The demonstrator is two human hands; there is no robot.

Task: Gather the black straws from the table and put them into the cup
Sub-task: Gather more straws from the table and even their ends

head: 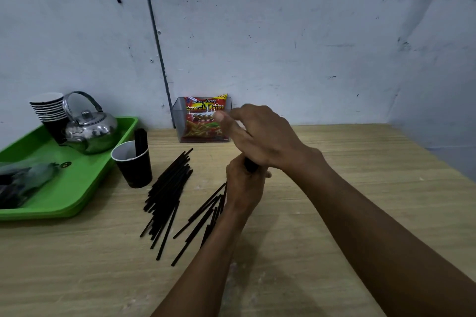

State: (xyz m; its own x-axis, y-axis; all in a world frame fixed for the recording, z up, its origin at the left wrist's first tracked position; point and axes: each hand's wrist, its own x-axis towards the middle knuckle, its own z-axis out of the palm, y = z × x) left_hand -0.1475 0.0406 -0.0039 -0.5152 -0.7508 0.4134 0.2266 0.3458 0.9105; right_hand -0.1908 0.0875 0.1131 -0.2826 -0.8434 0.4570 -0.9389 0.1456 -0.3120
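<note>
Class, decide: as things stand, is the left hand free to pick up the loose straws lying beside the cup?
Probably not yet. The left hand already grips a bundle of straws, so its grip is full, though nothing covers the loose pile.

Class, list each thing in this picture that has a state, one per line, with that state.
Left hand: grips a straw bundle.
Right hand: fingers relaxed, over the bundle's top.
Cup: upright, some straws inside.
Loose straws: lying on the table.
Kettle: lid on.

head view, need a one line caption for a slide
Left hand grips a bundle of black straws while the right hand hovers above; a loose pile lies beside the cup.
</note>
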